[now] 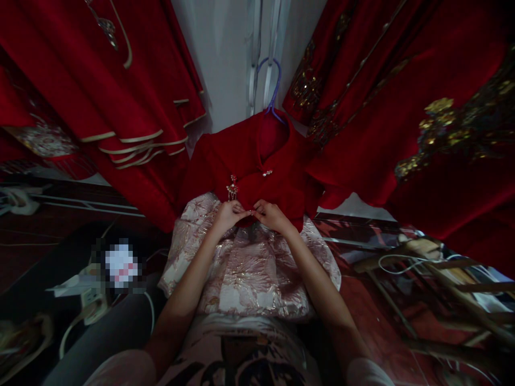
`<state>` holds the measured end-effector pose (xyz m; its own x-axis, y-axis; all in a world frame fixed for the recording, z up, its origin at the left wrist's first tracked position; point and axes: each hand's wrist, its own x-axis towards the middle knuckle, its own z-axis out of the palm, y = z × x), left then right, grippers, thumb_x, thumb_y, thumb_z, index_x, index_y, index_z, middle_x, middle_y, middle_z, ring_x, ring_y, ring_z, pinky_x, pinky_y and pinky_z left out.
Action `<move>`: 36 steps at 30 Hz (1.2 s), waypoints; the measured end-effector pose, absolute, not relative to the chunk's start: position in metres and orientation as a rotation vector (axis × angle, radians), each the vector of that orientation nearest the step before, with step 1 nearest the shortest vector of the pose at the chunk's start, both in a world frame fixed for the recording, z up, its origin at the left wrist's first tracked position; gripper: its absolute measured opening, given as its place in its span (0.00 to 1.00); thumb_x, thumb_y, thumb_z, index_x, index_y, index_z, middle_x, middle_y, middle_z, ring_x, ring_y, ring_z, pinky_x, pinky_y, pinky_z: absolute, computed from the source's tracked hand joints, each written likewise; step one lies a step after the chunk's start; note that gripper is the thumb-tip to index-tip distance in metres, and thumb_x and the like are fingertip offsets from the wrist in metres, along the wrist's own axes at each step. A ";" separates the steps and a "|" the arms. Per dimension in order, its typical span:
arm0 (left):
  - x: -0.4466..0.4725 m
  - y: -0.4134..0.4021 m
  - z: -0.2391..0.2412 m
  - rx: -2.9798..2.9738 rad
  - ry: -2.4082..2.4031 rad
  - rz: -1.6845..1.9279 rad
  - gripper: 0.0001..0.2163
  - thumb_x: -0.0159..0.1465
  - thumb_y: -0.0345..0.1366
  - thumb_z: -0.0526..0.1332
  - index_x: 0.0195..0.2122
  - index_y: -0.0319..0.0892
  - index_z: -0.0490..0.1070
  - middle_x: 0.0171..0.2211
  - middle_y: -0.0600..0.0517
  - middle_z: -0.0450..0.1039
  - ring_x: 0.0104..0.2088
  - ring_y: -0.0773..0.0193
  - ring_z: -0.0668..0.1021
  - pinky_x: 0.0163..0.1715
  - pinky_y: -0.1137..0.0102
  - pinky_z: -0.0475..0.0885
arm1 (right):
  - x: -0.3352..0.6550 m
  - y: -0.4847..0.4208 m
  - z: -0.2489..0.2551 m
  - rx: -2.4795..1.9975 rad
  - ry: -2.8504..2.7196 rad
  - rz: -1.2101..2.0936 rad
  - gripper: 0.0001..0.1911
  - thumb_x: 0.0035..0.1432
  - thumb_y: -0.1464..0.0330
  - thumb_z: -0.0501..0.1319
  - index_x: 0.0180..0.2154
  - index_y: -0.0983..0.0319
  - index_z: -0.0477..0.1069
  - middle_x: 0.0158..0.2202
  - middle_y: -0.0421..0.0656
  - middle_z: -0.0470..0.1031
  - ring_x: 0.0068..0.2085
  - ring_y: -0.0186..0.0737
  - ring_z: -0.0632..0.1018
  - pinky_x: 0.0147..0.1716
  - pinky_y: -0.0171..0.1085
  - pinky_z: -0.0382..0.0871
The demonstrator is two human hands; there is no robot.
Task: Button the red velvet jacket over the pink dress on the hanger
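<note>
A short red jacket (245,145) with a stand collar hangs in front of me on a purple hanger (277,91). My left hand (232,214) and my right hand (271,214) meet at its lower front edge, both closed in a pinch on the cloth. Between the fingertips sits a tiny shiny bit, too small to make out. A beaded brooch with tassels (232,188) is just above my left hand, and a small pearl clasp (267,173) is below the collar. Beneath my hands spreads a pale pink brocade skirt (249,273).
Red garments with gold trim (137,96) hang on the left, and sequinned red garments (362,123) on the right. A power strip (92,303) with cables lies at lower left. On the right stands a wooden stool (386,295) with things on it.
</note>
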<state>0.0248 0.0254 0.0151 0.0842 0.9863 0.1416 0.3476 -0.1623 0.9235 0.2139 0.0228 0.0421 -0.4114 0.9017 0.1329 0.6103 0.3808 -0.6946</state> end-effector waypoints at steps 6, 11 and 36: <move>0.025 0.028 0.011 1.551 1.317 1.111 0.20 0.43 0.50 0.74 0.24 0.39 0.71 0.25 0.49 0.77 0.27 0.64 0.79 0.30 0.70 0.73 | 0.214 0.023 0.043 -1.306 -2.151 0.763 0.04 0.61 0.69 0.59 0.39 0.61 0.69 0.32 0.42 0.80 0.33 0.35 0.80 0.31 0.29 0.66; 0.025 0.027 0.013 1.554 1.293 1.105 0.19 0.44 0.49 0.73 0.23 0.39 0.72 0.25 0.49 0.78 0.27 0.63 0.79 0.30 0.70 0.73 | 0.213 0.023 0.043 -1.323 -2.167 0.773 0.04 0.61 0.68 0.59 0.38 0.61 0.69 0.32 0.43 0.80 0.33 0.35 0.80 0.30 0.29 0.65; 0.029 0.021 0.047 1.034 1.017 1.461 0.21 0.51 0.48 0.70 0.40 0.39 0.74 0.40 0.49 0.78 0.36 0.66 0.80 0.40 0.67 0.77 | 0.251 0.022 0.077 -1.139 -2.072 1.418 0.08 0.57 0.65 0.62 0.37 0.63 0.70 0.36 0.45 0.80 0.37 0.37 0.79 0.41 0.38 0.72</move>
<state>0.0294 0.0211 0.0469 -0.0982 0.9913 0.0871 -0.2619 -0.1102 0.9588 0.2515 0.0219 0.0766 -0.5981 0.7911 -0.1281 0.4057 0.1610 -0.8997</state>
